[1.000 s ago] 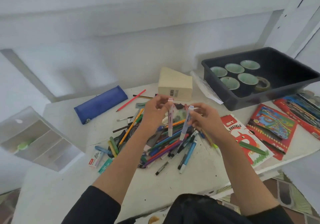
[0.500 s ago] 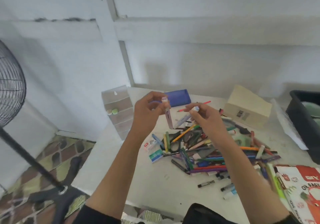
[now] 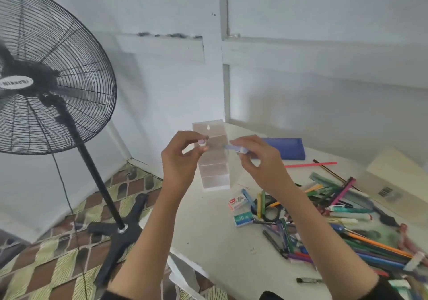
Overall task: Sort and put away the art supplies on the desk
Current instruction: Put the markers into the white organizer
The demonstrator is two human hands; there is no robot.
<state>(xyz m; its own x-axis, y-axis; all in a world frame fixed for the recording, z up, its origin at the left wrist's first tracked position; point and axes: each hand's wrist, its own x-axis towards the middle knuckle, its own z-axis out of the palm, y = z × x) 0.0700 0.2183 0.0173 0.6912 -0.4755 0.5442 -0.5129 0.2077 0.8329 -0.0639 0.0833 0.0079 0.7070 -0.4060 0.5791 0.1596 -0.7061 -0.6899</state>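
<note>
Left hand point(image 3: 181, 160) pinches a pink-capped pale marker point(image 3: 202, 142); right hand point(image 3: 258, 163) pinches a blue-capped marker point(image 3: 232, 147), before a clear compartment organiser point(image 3: 215, 172).

We saw the compartment organizer point(image 3: 214, 160) at the desk's point(image 3: 208, 241) far left corner, the pencil case point(image 3: 287, 149) right of it, the pen pile point(image 3: 335, 221) nearer us, staple boxes point(image 3: 236, 203) at its left, and the fan point(image 3: 46, 79) on the floor leftward.
</note>
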